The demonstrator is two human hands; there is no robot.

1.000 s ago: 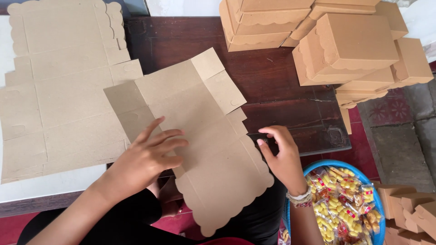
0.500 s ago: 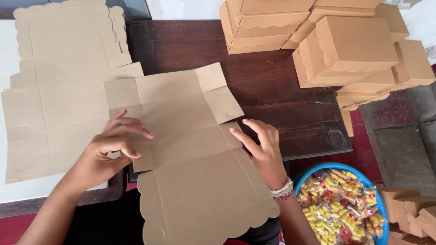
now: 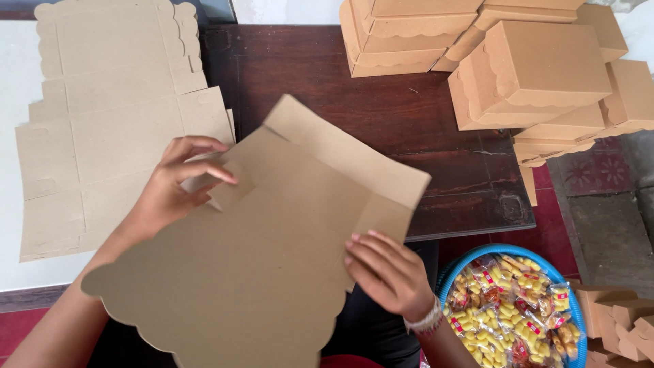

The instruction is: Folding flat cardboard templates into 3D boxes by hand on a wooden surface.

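Head cam looks straight down at the table [image 3: 436,116], and I've got both hands on a flat cardboard blank [image 3: 272,252], the die-cut kind with a scalloped edge. It's lifted off the dark wood and tilted up toward me, scalloped end low near my lap, far edge sticking up over the middle of the table.

Left hand [image 3: 170,191] is on the blank's left side, thumb and forefinger pinched narrow on a small side flap, the other fingers curled behind. Right hand [image 3: 388,272] is at the right edge, fingers laid flat and close together on top of the card, pressing on a panel there; I can't see the thumb, so can't tell if it's hooked underneath.

Stack of flat blanks [image 3: 109,123] sits to the left, just beside my left hand, partly over a white surface. Heap of folded boxes [image 3: 538,68] is at the far right, well apart from both hands. Blue basket [image 3: 470,255] of yellow snack packets [image 3: 511,313] is down by my right wrist, below the table edge. A few more small boxes [image 3: 620,313] sit right of it.
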